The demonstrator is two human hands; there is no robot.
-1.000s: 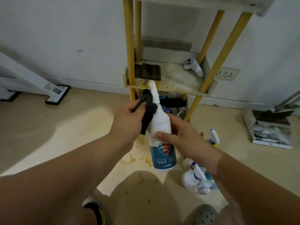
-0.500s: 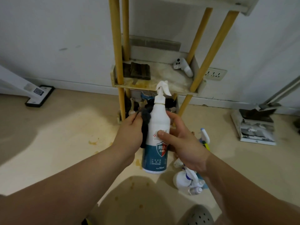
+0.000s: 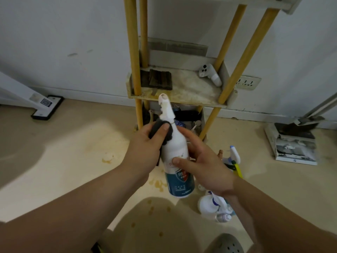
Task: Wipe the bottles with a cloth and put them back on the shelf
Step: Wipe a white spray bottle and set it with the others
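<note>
Head view: my left hand [image 3: 145, 148] presses cloth [image 3: 157, 127] on bottle [image 3: 175, 147] my right hand [image 3: 206, 165] grips; other bottles [image 3: 209, 205] wait on floor [image 3: 73, 152].

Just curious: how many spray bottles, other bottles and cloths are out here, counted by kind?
Spray bottles: 3, the blue-labelled bottle in the right hand, plus a blue-tipped sprayer and a white sprayer on the floor
Other bottles: 1, a small clear bottle on the floor
Cloths: 1, the dark cloth in the left hand
Total: 5
</note>
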